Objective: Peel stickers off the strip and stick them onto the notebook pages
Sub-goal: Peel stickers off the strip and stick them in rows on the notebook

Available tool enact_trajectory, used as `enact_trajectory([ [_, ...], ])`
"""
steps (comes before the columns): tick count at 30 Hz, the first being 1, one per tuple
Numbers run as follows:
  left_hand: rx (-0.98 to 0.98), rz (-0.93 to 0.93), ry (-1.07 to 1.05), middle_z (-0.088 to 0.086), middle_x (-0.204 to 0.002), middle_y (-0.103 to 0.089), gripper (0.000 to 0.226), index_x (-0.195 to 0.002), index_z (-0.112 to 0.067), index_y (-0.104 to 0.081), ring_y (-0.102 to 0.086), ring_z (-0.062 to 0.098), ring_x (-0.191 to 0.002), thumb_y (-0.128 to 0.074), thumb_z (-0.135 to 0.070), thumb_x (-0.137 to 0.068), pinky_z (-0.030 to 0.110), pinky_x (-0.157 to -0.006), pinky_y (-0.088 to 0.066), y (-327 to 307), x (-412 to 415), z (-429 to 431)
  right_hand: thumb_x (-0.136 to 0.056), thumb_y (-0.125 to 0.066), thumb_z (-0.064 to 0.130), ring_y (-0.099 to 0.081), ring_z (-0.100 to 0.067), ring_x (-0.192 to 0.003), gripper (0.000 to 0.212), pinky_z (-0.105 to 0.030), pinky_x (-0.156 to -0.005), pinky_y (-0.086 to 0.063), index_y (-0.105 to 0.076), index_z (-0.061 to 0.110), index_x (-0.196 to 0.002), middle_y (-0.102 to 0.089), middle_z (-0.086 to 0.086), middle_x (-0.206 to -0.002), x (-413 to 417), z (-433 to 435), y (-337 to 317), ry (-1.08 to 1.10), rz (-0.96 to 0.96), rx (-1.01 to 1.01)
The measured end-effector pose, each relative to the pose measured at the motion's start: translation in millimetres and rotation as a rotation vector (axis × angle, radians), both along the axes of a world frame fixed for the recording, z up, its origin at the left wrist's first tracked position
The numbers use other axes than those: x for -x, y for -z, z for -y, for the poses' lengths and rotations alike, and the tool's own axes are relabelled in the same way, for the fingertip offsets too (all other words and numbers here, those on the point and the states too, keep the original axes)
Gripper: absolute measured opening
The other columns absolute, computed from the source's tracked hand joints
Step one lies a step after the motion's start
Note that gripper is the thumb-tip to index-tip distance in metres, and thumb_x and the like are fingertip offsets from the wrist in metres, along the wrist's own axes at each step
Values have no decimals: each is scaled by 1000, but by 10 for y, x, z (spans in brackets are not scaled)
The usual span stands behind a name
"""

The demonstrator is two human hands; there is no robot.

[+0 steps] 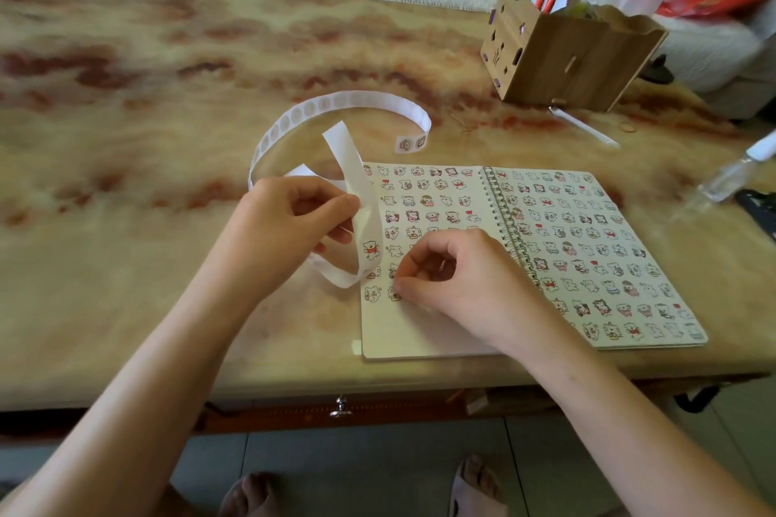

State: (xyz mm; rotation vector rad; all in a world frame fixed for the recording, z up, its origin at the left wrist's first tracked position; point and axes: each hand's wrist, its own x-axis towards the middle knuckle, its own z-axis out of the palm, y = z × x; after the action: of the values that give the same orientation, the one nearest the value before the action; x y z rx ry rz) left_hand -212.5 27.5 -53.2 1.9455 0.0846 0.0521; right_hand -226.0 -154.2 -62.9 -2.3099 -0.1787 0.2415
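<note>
Paper strip, thin & floppy, curls up and away from left hand, which pinches it just above next sticker. Right hand fingertips closed on lower left page of notebook, prob. pressing one down; can't tell. Light, tears easily: lift by sticker edge.

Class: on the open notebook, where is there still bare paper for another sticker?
Bare: the left page's bottom band, below the right hand, along the notebook's near edge. Crowded: the right page, stickered throughout, and the left page's upper rows.
</note>
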Motion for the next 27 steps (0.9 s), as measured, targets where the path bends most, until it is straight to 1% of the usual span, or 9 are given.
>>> enact_trajectory([
  [5, 3, -1, 1, -2, -69, -73, 14, -79, -13, -73, -62, -2, -54, -64, -20, -87, 8, -54, -47, 5, -1, -6, -75, -78, 26, -49, 2, -55, 10, -20, -59, -40, -69, 22, -77, -65, 5, -68, -11, 19, 20, -14, 10, -1],
  [9, 0, -5, 4, -2, -69, -73, 15, -78, -14, -73, -63, -1, -56, -63, -20, -87, 8, -54, -47, 14, -4, -11, -76, -80, 24, -45, 1, -50, 26, -13, -55, -37, -57, 25, -89, -58, 6, -66, -49, 33, -12, -36, -32, -29],
  [11, 0, -6, 5, -1, -69, -73, 15, -78, -14, -74, -63, -1, -58, -63, -20, -87, 9, -55, -47, 15, -4, -8, -78, -77, 19, -45, 1, -51, 24, -14, -57, -38, -57, 22, -90, -57, 7, -65, -71, 56, -32, -60, -69, -33],
  [14, 10, -8, 3, -1, -69, -73, 14, -78, -14, -73, -63, -1, -58, -64, -20, -87, 10, -55, -48, 16, -8, -13, -81, -73, 12, -45, -2, -52, 20, -24, -63, -38, -58, 20, -92, -55, 8, -63, -100, 92, -40, -77, -113, -59],
  [16, 10, -7, 2, -2, -68, -73, 14, -77, -15, -73, -63, 1, -59, -64, -20, -87, 11, -56, -49, 20, -12, -17, -82, -72, 14, -47, -5, -56, 18, -26, -64, -40, -59, 22, -92, -54, 8, -64, -106, 90, -43, -77, -127, -67],
  [20, 11, -1, 3, 0, -69, -73, 14, -78, -15, -74, -65, 4, -60, -64, -21, -86, 14, -58, -50, 32, -14, -8, -78, -76, 36, -48, -6, -58, 22, -23, -56, -35, -59, 25, -87, -55, 9, -67, -64, 14, -5, -23, -11, 21],
  [23, 11, 1, 4, -1, -68, -73, 14, -77, -17, -74, -64, 3, -59, -64, -21, -86, 14, -58, -50, 30, -15, -2, -82, -72, 33, -48, -4, -60, 17, -21, -55, -33, -58, 25, -88, -54, 9, -69, -53, 4, 15, -20, 32, 84],
  [25, 12, 4, 3, -1, -68, -73, 14, -78, -17, -74, -65, 3, -60, -64, -21, -86, 15, -59, -50, 26, -15, -2, -85, -68, 27, -46, -3, -59, 11, -20, -57, -34, -58, 24, -89, -53, 9, -69, -79, 33, 17, -26, 9, 65],
  [27, 16, 7, 2, -1, -68, -73, 14, -78, -17, -74, -65, 4, -61, -63, -20, -87, 16, -60, -51, 19, -12, 2, -85, -69, 26, -45, -3, -57, 12, -21, -57, -35, -58, 24, -87, -52, 9, -67, -91, 48, 11, -25, -9, 30],
])
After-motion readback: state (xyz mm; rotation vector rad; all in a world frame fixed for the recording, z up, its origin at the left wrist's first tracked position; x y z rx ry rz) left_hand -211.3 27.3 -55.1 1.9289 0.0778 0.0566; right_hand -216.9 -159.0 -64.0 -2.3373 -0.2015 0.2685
